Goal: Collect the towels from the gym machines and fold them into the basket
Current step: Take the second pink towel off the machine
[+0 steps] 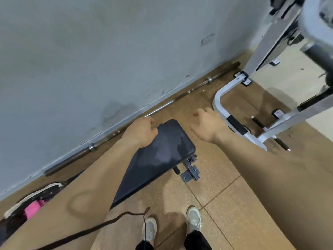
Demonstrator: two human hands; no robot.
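A dark padded gym bench (162, 147) runs from the lower left toward the middle, bare of any towel. My left hand (139, 131) hovers over the bench's far left corner with fingers curled and nothing in it. My right hand (207, 123) is spread open above the floor just right of the bench, holding nothing. At the bottom left edge something pink (33, 209) lies inside a dark container with a pale rim (21, 201); I cannot tell whether it is a towel in the basket. No other towel shows.
A grey wall (90, 60) fills the upper left, with barbell bars (111, 133) lying along its foot. A white-framed machine (234, 112) stands at right. A dark strap (100, 226) hangs near my feet (193, 219) on the brown tiled floor.
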